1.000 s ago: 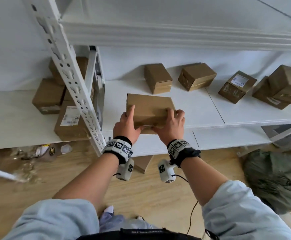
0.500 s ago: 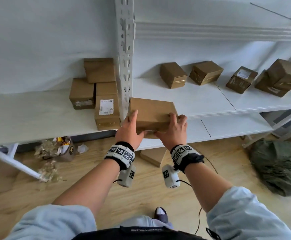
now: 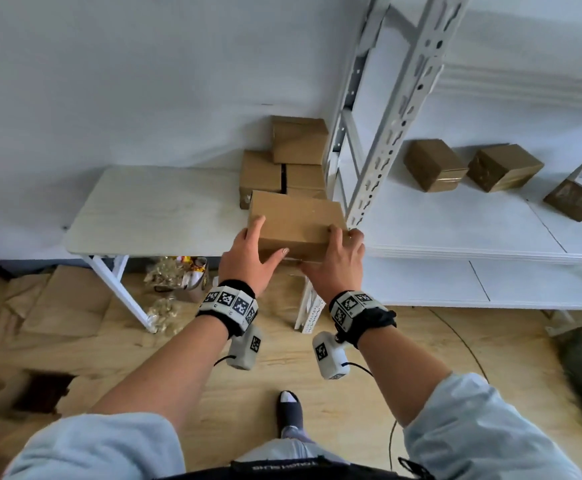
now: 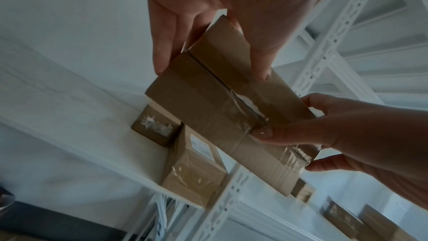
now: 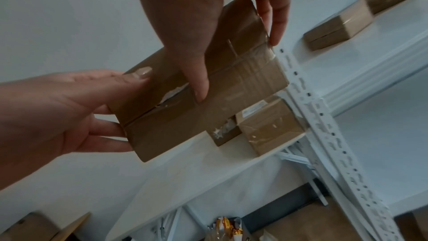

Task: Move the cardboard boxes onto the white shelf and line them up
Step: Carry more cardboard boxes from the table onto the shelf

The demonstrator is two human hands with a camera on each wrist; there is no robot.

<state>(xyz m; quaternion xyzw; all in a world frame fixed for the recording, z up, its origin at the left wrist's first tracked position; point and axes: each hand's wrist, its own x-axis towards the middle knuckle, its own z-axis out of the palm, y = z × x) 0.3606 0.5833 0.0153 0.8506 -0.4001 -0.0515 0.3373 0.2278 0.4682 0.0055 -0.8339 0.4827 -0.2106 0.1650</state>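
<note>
Both hands, left (image 3: 248,258) and right (image 3: 338,268), grasp one flat box (image 3: 294,221), long side left-to-right. Three boxes (image 3: 434,164) sit on the shelf (image 3: 455,230).

Both hands, left (image 3: 248,261) and right (image 3: 338,268), have carried the box (image 3: 294,223) leftward from the white shelf (image 3: 455,230) to over the table (image 3: 151,216).

The box (image 3: 294,220) is plain brown cardboard, its seam under glossy clear tape with a torn white patch. The shelf (image 3: 455,230) and its slotted post (image 3: 383,161) are white; the table (image 3: 158,216) is pale, whitewashed wood grain. Both wristbands (image 3: 229,303) carry black-and-white square codes on black straps. The sleeves (image 3: 483,431) are light blue — the floor (image 3: 213,393) tan wood.
</note>
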